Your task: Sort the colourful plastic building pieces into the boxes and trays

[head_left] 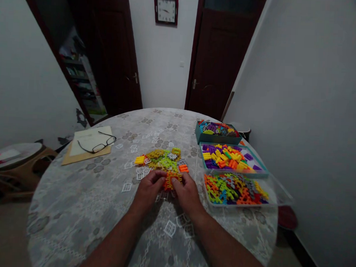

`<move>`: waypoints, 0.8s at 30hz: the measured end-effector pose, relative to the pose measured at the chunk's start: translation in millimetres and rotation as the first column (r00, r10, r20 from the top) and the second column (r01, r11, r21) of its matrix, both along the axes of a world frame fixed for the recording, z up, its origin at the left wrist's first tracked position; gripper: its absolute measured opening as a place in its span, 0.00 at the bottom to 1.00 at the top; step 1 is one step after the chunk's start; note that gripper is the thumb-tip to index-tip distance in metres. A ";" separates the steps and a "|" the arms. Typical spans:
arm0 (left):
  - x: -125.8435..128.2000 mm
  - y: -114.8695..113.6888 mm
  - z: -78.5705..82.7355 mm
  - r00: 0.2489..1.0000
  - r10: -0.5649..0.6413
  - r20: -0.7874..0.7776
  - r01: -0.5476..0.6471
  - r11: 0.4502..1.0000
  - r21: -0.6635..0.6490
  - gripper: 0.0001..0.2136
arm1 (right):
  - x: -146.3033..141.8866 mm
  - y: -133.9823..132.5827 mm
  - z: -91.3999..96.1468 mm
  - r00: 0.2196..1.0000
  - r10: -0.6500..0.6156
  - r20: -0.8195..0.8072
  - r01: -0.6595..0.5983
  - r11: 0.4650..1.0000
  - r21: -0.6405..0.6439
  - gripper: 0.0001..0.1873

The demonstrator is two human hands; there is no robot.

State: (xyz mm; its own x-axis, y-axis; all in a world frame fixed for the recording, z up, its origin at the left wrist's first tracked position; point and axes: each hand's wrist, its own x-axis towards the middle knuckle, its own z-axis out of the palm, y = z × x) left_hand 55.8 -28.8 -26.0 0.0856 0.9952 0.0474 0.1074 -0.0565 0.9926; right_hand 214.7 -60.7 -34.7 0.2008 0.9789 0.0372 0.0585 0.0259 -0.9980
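Note:
Between my hands is a small build of orange and yellow notched building pieces [170, 181]. My left hand [150, 186] pinches its left side, and my right hand [187, 190] grips the right side with the thumb on its front. Just beyond lies a loose pile of lime-green and mustard notched pieces [165, 160]. A yellow piece [139, 160] sits at the pile's left, and an orange ribbed piece [183, 168] at its right. White lattice window pieces [170, 228] are scattered flat around and under my hands.
At the right stand a teal box [199, 136] of mixed pieces, a tray [264, 173] of purple, yellow and orange pieces, and a clear tray [236, 206] of notched pieces. Eyeglasses [98, 147] rest on paper [79, 149] at the left of the round table [74, 207].

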 end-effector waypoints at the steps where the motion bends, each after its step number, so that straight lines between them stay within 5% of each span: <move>1: -1.3 -0.6 -1.1 1.000 -0.008 0.009 0.008 1.000 -0.005 0.11 | 0.1 -1.0 1.1 1.000 -0.016 -0.005 0.016 1.000 -0.001 0.14; 9: -2.3 -3.2 -4.9 1.000 -0.004 -0.024 0.006 0.997 0.082 0.10 | 2.9 -6.0 9.2 0.992 0.040 -0.117 -0.051 0.994 -0.097 0.20; 16: -3.4 -2.0 1.0 0.994 0.094 0.046 -0.095 0.995 0.019 0.14 | 10.5 -4.2 23.7 0.916 -0.042 -0.399 -0.016 0.990 -0.140 0.22; 24: -14.5 10.6 -2.7 0.958 0.288 -0.013 -0.288 0.957 0.031 0.14 | 46.2 -7.4 35.0 0.976 -0.012 -0.218 -0.020 0.989 -0.146 0.22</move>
State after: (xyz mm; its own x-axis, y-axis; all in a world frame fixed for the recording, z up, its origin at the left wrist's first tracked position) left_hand 41.2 -18.2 -28.7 -0.2033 0.9761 0.0773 0.1401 -0.0491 0.9889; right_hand 260.9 -68.1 0.3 0.1845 0.9713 -0.1504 -0.1605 -0.1212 -0.9796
